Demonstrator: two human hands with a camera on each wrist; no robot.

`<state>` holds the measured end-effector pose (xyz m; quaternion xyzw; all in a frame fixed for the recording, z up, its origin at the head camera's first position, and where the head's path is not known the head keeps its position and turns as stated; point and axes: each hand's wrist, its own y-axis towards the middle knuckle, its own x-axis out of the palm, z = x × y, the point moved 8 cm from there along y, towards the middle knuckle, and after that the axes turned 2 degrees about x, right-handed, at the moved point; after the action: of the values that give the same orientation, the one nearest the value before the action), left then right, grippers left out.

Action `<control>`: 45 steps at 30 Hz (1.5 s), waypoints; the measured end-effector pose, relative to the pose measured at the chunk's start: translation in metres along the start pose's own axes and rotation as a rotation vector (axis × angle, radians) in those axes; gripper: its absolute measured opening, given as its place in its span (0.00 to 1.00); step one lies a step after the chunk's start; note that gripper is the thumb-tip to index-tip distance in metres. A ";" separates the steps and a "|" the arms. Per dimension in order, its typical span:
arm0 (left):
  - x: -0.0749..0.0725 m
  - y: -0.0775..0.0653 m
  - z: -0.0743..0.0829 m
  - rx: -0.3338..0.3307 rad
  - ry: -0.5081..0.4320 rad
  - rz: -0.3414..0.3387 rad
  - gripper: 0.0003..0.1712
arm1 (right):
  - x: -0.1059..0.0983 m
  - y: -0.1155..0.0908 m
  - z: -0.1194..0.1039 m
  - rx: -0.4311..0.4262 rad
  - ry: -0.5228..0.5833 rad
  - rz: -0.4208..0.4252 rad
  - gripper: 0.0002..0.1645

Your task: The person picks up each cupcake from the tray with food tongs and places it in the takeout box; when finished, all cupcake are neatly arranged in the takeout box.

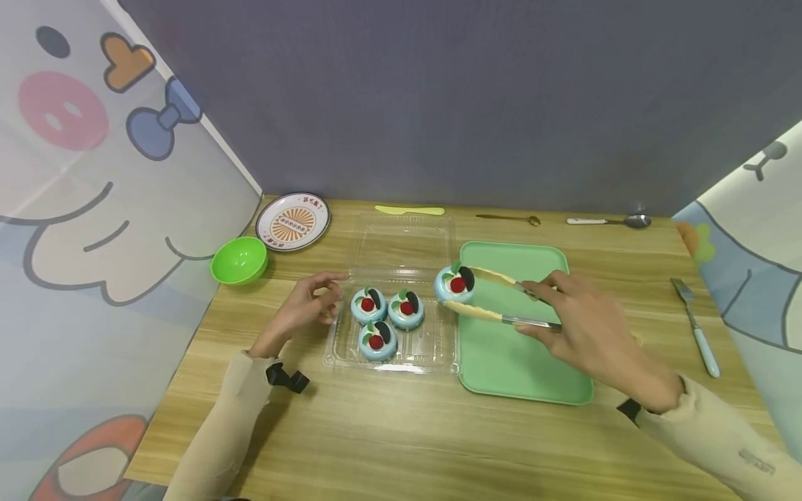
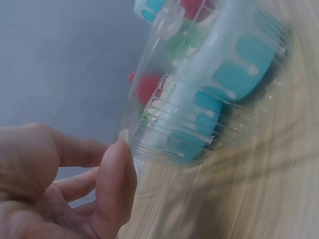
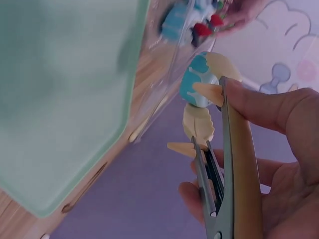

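Note:
My right hand (image 1: 589, 332) grips a pair of tongs (image 1: 529, 321) with cream-coloured tips and metal arms. Between the tips is a light-blue cupcake (image 1: 446, 292) topped with a red berry, a green leaf and a dark disc. It is above the gap between the clear plastic box (image 1: 432, 353) and the green tray (image 1: 523, 372). Three similar cupcakes (image 1: 378, 342) sit in the left part of the box, whose lid lies open at the back. My left hand (image 1: 307, 304) pinches the box's left rim, thumb and finger close together in the left wrist view.
A green bowl (image 1: 239, 261) and a patterned plate (image 1: 268, 226) stand at the back left. Along the back edge lie a yellow knife (image 1: 410, 210), a small gold spoon (image 1: 507, 219) and a spoon (image 1: 637, 221). A blue-handled fork (image 1: 704, 348) is at the right.

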<state>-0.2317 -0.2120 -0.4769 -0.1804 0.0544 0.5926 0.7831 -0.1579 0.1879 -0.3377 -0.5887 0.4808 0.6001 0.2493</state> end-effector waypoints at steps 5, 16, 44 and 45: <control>0.000 0.001 0.000 0.002 0.001 -0.008 0.23 | 0.007 0.000 -0.020 -0.051 0.005 -0.073 0.35; 0.000 0.000 0.001 0.002 -0.003 -0.009 0.22 | 0.022 0.004 -0.052 -0.151 -0.003 -0.207 0.36; -0.001 0.002 -0.001 -0.022 -0.018 -0.007 0.23 | 0.030 0.033 -0.084 -0.261 -0.111 -0.381 0.26; -0.001 0.002 -0.002 -0.023 -0.018 -0.006 0.22 | 0.031 0.033 -0.085 -0.265 -0.116 -0.384 0.26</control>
<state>-0.2337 -0.2130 -0.4784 -0.1844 0.0400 0.5924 0.7833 -0.1526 0.0920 -0.3442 -0.6614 0.2619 0.6325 0.3065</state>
